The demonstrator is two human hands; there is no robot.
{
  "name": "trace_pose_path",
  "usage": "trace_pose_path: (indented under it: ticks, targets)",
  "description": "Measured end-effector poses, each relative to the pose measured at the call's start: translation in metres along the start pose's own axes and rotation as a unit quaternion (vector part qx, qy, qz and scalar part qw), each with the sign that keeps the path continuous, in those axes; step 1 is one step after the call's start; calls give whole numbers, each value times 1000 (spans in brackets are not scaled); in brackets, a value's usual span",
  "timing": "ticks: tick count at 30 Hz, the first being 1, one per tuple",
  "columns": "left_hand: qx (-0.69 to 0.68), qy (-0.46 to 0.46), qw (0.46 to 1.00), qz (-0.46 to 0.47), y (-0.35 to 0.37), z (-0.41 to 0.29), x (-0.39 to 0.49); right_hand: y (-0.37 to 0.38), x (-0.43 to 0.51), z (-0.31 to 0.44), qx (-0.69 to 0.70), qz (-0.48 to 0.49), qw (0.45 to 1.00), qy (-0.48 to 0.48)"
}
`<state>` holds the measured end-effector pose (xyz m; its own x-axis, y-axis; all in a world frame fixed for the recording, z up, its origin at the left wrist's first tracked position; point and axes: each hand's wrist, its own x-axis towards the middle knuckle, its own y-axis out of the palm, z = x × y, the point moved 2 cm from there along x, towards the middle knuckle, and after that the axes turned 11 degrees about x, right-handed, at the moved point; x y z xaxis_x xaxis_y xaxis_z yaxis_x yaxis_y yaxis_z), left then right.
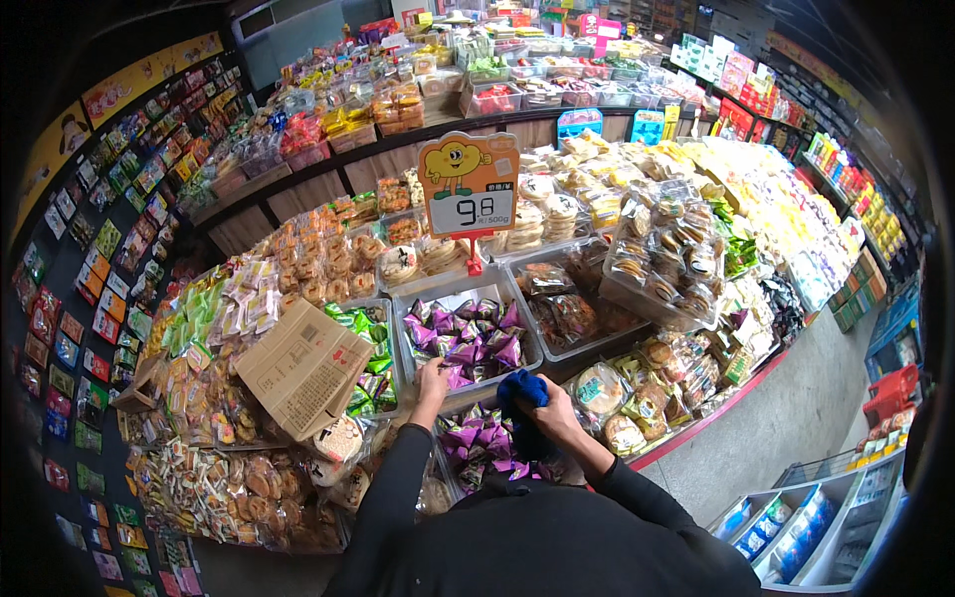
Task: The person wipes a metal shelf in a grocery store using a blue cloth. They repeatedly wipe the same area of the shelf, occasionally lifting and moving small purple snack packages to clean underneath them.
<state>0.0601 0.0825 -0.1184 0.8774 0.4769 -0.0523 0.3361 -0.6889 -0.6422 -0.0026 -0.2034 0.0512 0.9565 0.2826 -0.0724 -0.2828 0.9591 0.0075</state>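
Note:
My right hand point(550, 409) grips a bunched dark-blue cloth point(522, 395) at the front right corner of a clear plastic bin point(403, 351). The bin holds several purple snack packets point(466, 351) with a bare patch at its back. At the bin's front left edge is my left hand point(431, 384), fingers bent towards the packets; whether it grips the rim or a packet cannot be told. Below my hands, a second bin of purple packets point(485, 440) is partly covered by the cloth and my body. Green packets point(380, 392) fill the bin to the left.
An opened cardboard box point(306, 369) lies tilted over the goods at left. Behind the purple packets stands a price sign point(468, 183) on a red clip. A bin heaped with wrapped biscuits point(664, 257) rests on the right bin's edge. Grey floor point(768, 418) shows right.

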Motion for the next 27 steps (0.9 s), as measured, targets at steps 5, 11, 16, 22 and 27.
trace_pose_path:
  ticks: [5, 11, 16, 22, 27]
  targets:
    - [9, 22, 1000, 8, -27, -1, -6, 13, 2, 16, -10, 30, 999, -33]
    - [-84, 104, 989, -59, -42, -71, -61, 31, 18, 13, -91, 18, 969, -231]
    - [-220, 78, 972, -39, -51, -146, -124, 40, 18, 3, -119, -26, 964, -238]
    - [-365, 63, 927, 57, -76, -163, -142, 26, 21, 1, 89, -71, 984, -135]
    - [-310, 153, 935, 79, -96, -141, -128, 9, 29, -1, 299, 17, 954, -7]
